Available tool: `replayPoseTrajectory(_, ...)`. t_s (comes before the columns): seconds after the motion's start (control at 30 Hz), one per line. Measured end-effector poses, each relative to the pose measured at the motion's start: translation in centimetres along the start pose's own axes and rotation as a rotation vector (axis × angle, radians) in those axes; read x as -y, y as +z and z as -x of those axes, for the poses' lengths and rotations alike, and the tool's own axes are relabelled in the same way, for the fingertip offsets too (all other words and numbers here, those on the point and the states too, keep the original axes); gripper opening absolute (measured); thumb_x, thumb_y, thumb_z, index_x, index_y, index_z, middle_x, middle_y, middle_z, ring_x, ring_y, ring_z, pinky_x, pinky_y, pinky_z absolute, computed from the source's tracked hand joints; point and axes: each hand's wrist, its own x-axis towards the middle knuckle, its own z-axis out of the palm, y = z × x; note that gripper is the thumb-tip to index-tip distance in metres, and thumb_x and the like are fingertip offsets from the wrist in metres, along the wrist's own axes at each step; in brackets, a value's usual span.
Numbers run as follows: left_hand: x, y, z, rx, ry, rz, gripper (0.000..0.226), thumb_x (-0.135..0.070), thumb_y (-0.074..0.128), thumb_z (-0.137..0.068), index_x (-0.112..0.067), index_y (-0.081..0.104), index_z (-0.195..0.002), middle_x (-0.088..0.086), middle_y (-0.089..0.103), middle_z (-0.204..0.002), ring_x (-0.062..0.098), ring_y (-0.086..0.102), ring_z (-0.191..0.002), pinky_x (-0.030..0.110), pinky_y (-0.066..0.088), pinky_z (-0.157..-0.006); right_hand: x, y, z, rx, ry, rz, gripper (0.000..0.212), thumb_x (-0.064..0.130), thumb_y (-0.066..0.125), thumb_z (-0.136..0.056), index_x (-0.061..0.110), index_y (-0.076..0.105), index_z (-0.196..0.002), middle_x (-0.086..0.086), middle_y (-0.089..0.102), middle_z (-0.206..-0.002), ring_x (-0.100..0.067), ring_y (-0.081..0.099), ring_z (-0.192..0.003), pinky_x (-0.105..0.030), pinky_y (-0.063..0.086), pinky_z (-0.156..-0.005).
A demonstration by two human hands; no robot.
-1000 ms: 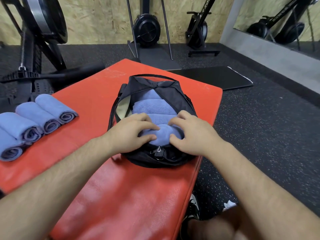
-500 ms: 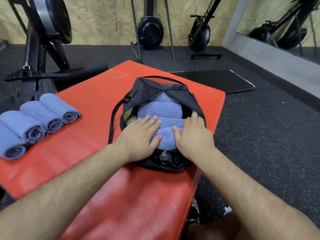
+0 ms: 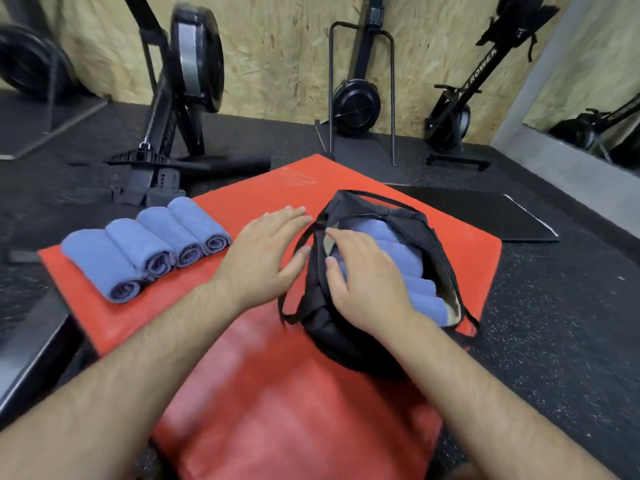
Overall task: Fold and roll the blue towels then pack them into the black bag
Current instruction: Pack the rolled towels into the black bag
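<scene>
Our left hand point(image 3: 266, 258) has left the packed towels point(image 3: 408, 258), fingers straight, empty, at 9 o'clock of the black bag point(image 3: 332, 341) | right hand point(image 3: 367, 285) rests spread on them | loose rolls point(image 3: 149, 251) farther at 9 o'clock: soft, light, prone to unroll; we'd clasp one mid-length

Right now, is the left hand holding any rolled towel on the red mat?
No, the left hand is open between the rolled towels and the black bag, gripping nothing.

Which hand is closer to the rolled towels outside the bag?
Left. The left hand is between the rolled towels and the black bag; the right hand is over the bag, farther off.
</scene>
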Motion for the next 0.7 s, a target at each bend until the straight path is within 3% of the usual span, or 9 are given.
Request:
replayPoseTrajectory(0.23, 8.6, -2.2, 2.7, -0.015, -0.141, -0.085, 0.049, -0.041, 0.050, -0.095, -0.013, 0.060, -0.133, 0.006, 0.059, -0.140, 0.024, 0.053, -0.130, 0.041, 0.043, -0.107, 6.5, 5.6, -7.5, 0.103, -0.114, 0.058, 0.049, 0.031, 0.049, -0.097, 0.013, 0.046, -0.143, -0.006, 0.056, -0.138, -0.028, 0.050, -0.126, -0.046, 0.045, -0.099)
replayPoseTrajectory(0.37, 14.2, -2.8, 4.4, 0.095, -0.321, -0.246, 0.055, -0.050, 0.037, -0.092, -0.011, 0.067, -0.117, 0.010, 0.065, -0.126, 0.031, 0.060, -0.116, 0.045, 0.046, -0.094, 9.7, 11.2, -11.8, 0.232, -0.099, 0.069, 0.045, 0.030, 0.049, -0.097, 0.013, 0.047, -0.139, -0.010, 0.056, -0.135, -0.033, 0.051, -0.123, -0.045, 0.046, -0.097)
replayPoseTrajectory(0.47, 17.5, -3.0, 5.7, 0.204, -0.459, -0.335, 0.064, -0.057, 0.026, -0.089, -0.015, 0.066, -0.114, 0.011, 0.062, -0.128, 0.032, 0.055, -0.119, 0.046, 0.038, -0.099, 11.0, 16.1, -15.0, 0.374, -0.037, 0.039, 0.043, 0.029, 0.047, -0.098, 0.016, 0.047, -0.139, -0.013, 0.054, -0.134, -0.037, 0.051, -0.123, -0.044, 0.045, -0.097)
replayPoseTrajectory(0.57, 19.6, -2.8, 6.6, 0.238, -0.518, -0.398, 0.056, -0.055, 0.034, -0.095, -0.017, 0.060, -0.127, 0.009, 0.053, -0.142, 0.032, 0.045, -0.130, 0.046, 0.030, -0.109, 11.6, 20.5, -17.3, 0.499, 0.057, -0.010, 0.046, 0.035, 0.047, -0.099, 0.019, 0.044, -0.143, -0.017, 0.054, -0.135, -0.038, 0.051, -0.124, -0.043, 0.044, -0.100)
replayPoseTrajectory(0.7, 20.8, -2.5, 6.6, 0.258, -0.494, -0.450, 0.055, -0.056, 0.032, -0.094, -0.020, 0.056, -0.127, 0.005, 0.051, -0.141, 0.028, 0.041, -0.131, 0.044, 0.028, -0.109, 12.0, 24.2, -18.9, 0.505, 0.173, -0.081, 0.048, 0.035, 0.056, -0.095, 0.016, 0.045, -0.138, -0.019, 0.060, -0.128, -0.039, 0.056, -0.119, -0.040, 0.045, -0.096)
